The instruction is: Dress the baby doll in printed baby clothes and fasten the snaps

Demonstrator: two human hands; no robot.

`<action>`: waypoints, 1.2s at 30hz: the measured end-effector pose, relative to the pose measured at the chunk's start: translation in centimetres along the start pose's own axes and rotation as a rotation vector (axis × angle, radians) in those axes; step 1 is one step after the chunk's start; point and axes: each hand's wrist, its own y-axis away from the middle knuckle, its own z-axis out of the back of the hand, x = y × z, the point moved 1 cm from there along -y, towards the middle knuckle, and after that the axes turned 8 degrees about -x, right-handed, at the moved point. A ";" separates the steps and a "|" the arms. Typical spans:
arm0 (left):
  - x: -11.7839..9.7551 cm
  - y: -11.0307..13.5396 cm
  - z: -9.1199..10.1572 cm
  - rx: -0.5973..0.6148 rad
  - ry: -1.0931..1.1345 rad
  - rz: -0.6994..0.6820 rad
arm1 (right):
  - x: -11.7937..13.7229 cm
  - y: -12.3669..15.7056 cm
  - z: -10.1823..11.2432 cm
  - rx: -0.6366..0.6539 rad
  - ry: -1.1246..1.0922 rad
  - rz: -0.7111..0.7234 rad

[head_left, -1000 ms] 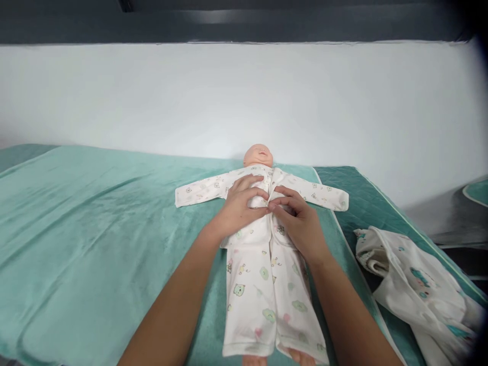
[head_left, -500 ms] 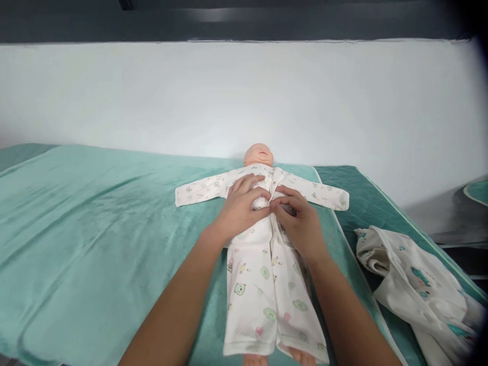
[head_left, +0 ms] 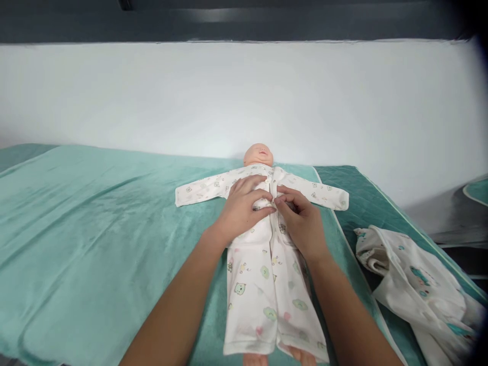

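A baby doll (head_left: 258,154) lies on its back, head toward the wall, arms spread. It wears a white printed baby shirt (head_left: 206,189) and matching trousers (head_left: 251,305), with its feet showing below the cuffs. My left hand (head_left: 246,206) rests over the chest, thumb and fingers curled on the shirt's front edge. Just to its right, my right hand (head_left: 299,216) pinches the shirt's front opening between thumb and forefinger. The fastening at the fingertips is too small and covered to make out.
A teal cover (head_left: 95,244) spreads beneath the doll, with a darker green quilted mat (head_left: 343,188) at the right. A crumpled white printed baby garment (head_left: 419,284) lies there. Behind stands a white wall (head_left: 152,96).
My right hand's fingertips have shifted slightly right along the front opening. My left fingers have moved a little right too. The doll stays in place.
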 end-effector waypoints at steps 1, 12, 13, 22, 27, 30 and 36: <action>0.0 0.0 0.0 -0.001 0.018 0.009 | 0.0 0.0 0.0 -0.002 -0.019 -0.017; 3.1 -0.2 1.4 -0.626 0.572 0.574 | -2.9 -1.9 2.1 -0.377 -0.363 -0.328; 3.7 -0.1 1.6 -0.673 0.539 0.639 | -3.3 -2.1 2.4 -0.381 -0.347 -0.363; 4.2 -0.1 1.4 -0.258 0.229 0.779 | -3.4 -1.9 1.3 -0.090 -0.118 -0.310; 3.9 -0.2 1.5 -0.237 0.226 0.706 | -3.5 -2.0 1.4 -0.069 -0.084 -0.298; 3.9 -0.2 1.5 -0.244 0.198 0.658 | -3.5 -2.1 1.5 -0.080 -0.055 -0.308; 4.2 -0.2 1.2 -0.261 0.119 0.639 | -3.6 -1.9 1.5 -0.091 -0.024 -0.307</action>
